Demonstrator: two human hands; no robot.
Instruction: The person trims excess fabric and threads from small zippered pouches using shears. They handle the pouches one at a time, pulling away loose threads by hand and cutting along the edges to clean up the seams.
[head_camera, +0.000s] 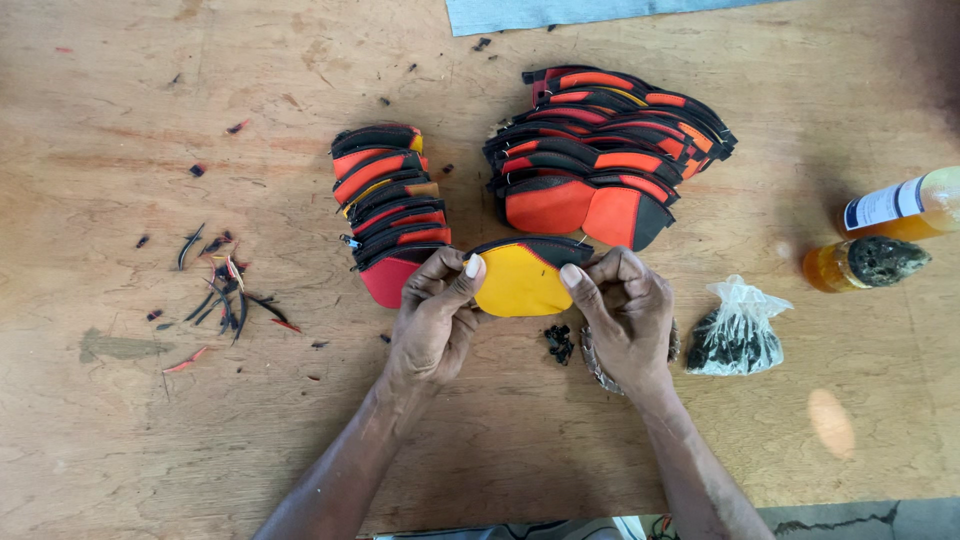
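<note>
Yellow piece (520, 283): pinched at both ends by fingers of left hand (432, 320) and right hand (625, 315).
Stacks (392, 205): beyond the fingers, on the desk (120, 120).

— What crowds the grip on the yellow piece (520, 283)?

— Just beyond it, two stacks of red-and-black pieces (390, 205) (600, 150), nearly touching. Small black bits (558, 342) lie just below.

— And sideways?

— Right: a plastic bag (735, 330) and two bottles (865, 263). Left: scattered trimmings (225, 295), well apart. Bare wooden table (500, 440) toward the body.
</note>
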